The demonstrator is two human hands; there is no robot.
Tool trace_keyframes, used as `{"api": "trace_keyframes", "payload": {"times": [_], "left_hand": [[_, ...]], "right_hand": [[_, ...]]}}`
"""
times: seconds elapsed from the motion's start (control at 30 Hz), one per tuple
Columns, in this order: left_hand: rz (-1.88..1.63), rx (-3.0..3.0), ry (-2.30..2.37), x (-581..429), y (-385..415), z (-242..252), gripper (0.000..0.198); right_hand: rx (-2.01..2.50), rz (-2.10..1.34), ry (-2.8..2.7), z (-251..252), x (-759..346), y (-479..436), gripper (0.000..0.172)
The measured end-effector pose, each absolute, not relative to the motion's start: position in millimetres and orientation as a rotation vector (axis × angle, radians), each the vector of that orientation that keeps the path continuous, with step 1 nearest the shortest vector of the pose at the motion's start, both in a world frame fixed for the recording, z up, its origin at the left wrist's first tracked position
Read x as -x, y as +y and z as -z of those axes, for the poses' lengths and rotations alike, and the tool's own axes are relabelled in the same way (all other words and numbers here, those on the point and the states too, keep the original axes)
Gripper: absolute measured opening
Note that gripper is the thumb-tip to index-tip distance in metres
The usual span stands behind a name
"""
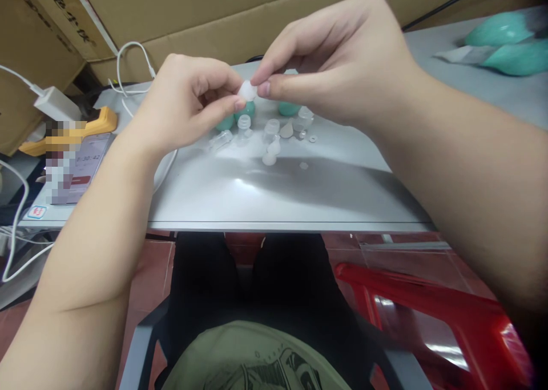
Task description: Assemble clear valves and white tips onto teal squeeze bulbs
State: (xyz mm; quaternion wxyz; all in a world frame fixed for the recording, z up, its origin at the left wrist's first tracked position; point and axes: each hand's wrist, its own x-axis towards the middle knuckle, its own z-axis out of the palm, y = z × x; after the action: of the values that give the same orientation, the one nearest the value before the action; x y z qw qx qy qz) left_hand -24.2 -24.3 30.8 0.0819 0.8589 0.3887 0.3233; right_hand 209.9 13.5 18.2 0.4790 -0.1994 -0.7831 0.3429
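Nearest me, a small disc (303,166) is lying on the table (205,201). Farther and left, a clear jar (244,128) is standing, a tube (221,141) lying at its left. Above them, my left hand (184,101) is pinching a white piece (247,90). My right hand (338,64) is bringing its fingertips together at the piece's right edge; whether they're gripping, I can't tell. Farther right, green bags (509,41) are lying.

Head camera: sole view, worn by the seated person, facing forward and down.
Green shirt (240,358): closest, seen from above.
Left hand (184,101), right hand (338,67): near, upper frame, viewed from wrist side.
Worktop (222,204): viewed over its front edge.
Cardboard (205,7): background, top edge.
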Motion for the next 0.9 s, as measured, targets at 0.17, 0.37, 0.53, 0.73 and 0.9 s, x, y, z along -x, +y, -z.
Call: {"api": "trace_keyframes", "payload": {"times": [0.17, 0.37, 0.53, 0.73, 0.9], "left_hand": [[-0.960, -2.591, 1.190, 24.5, -23.0, -30.0, 0.013], [-0.959, -2.635, 1.145, 25.1, -20.9, -29.9, 0.013], [-0.999, -2.656, 1.110, 25.0, -20.8, -29.8, 0.012], [-0.944, -2.649, 1.160, 23.3, -24.7, -30.8, 0.013], [-0.929, -2.673, 1.161, 23.9, -24.4, -31.2, 0.014]], "right_hand": [[0.486, -0.996, -1.908, -18.8, -211.1, 16.8, 0.016], [0.513, -1.003, -1.915, -19.0, -213.2, 18.8, 0.010], [0.514, -0.959, -1.906, -18.3, -212.5, 17.7, 0.010], [0.484, -0.991, -1.880, -17.1, -213.3, 21.0, 0.016], [0.516, -0.881, -1.956, -19.2, -215.4, 19.4, 0.015]]}}
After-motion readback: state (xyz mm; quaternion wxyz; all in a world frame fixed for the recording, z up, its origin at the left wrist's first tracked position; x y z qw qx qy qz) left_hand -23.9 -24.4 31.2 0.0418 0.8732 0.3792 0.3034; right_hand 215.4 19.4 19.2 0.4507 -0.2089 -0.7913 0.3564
